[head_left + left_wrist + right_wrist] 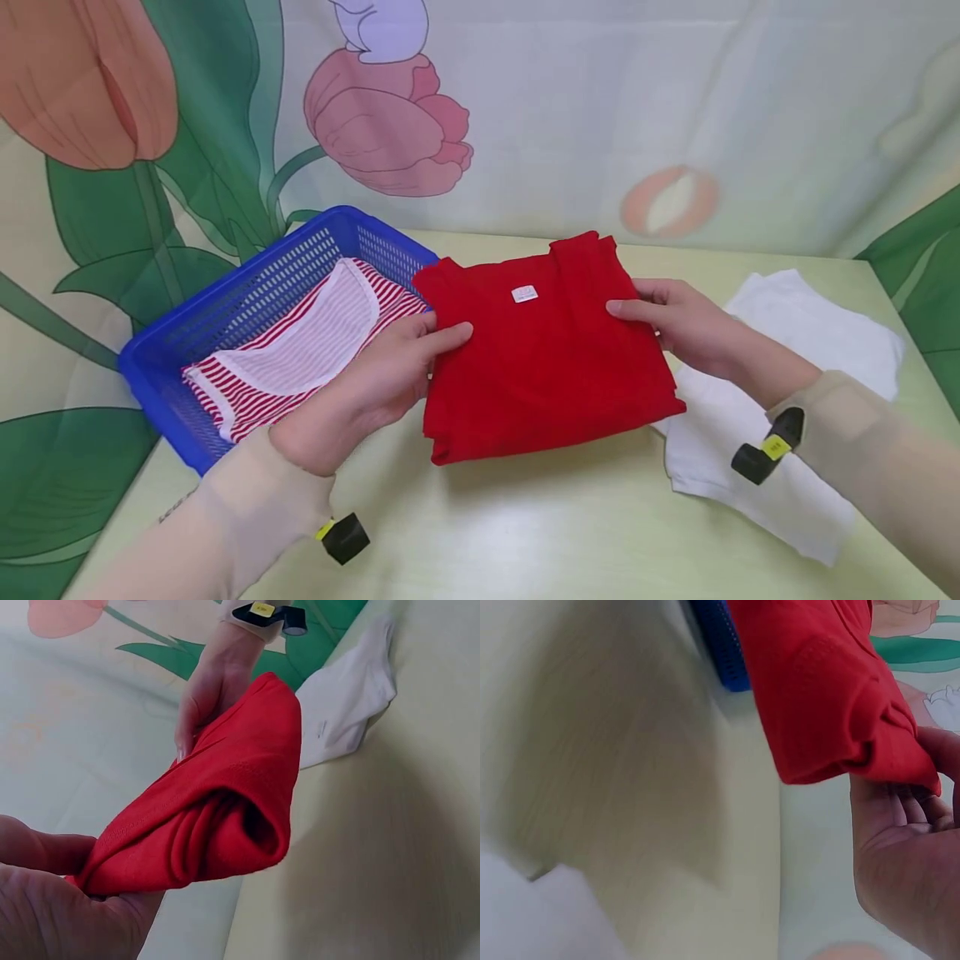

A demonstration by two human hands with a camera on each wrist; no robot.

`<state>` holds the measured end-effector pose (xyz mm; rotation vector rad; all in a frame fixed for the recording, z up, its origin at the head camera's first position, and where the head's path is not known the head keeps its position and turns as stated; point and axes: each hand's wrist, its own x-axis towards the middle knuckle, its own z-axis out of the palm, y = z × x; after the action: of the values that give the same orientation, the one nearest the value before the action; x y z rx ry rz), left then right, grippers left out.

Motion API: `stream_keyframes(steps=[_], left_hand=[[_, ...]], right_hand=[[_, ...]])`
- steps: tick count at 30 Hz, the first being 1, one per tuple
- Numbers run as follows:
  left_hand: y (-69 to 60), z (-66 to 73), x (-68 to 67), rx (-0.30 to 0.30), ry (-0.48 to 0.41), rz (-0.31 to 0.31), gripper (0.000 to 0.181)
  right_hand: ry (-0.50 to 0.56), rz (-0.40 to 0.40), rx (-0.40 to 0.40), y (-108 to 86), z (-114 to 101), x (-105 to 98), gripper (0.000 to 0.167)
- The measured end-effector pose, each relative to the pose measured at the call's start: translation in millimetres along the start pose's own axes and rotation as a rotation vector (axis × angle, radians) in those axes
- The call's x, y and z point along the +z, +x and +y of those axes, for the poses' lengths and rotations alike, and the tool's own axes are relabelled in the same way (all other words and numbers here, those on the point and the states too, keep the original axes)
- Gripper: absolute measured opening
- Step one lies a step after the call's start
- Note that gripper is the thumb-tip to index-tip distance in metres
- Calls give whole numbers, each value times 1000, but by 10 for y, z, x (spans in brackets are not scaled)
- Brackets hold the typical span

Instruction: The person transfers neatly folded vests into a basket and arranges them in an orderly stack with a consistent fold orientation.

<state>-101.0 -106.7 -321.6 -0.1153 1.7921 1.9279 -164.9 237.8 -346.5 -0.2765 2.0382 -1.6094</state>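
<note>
Flowery cloth (547, 125) hangs behind the blue basket (262, 287). Right of it, fingers of the left hand (386, 371) and right hand (693, 329) pinch a folded red top (547, 358); keep both sides level so folds stay.

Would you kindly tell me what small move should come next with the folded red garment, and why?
I would probably shift the red garment leftward over the blue basket, since the left hand and right hand hold it folded above the table, and a striped garment lies in the blue basket.
</note>
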Motion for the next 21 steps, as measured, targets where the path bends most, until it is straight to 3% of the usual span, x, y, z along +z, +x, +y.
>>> stream_keyframes(steps=[8,14,21], left_hand=[[-125,116,-180,1,-8,44,50],[-265,189,-383,16,-2,39,52],[-406,251,-596,1,39,96,58]], right_hand=[[9,-14,-12,163,-170,124,38],[-8,-56,-36,368,-297,270,36],[-24,-100,-45,627,-450,466,35]])
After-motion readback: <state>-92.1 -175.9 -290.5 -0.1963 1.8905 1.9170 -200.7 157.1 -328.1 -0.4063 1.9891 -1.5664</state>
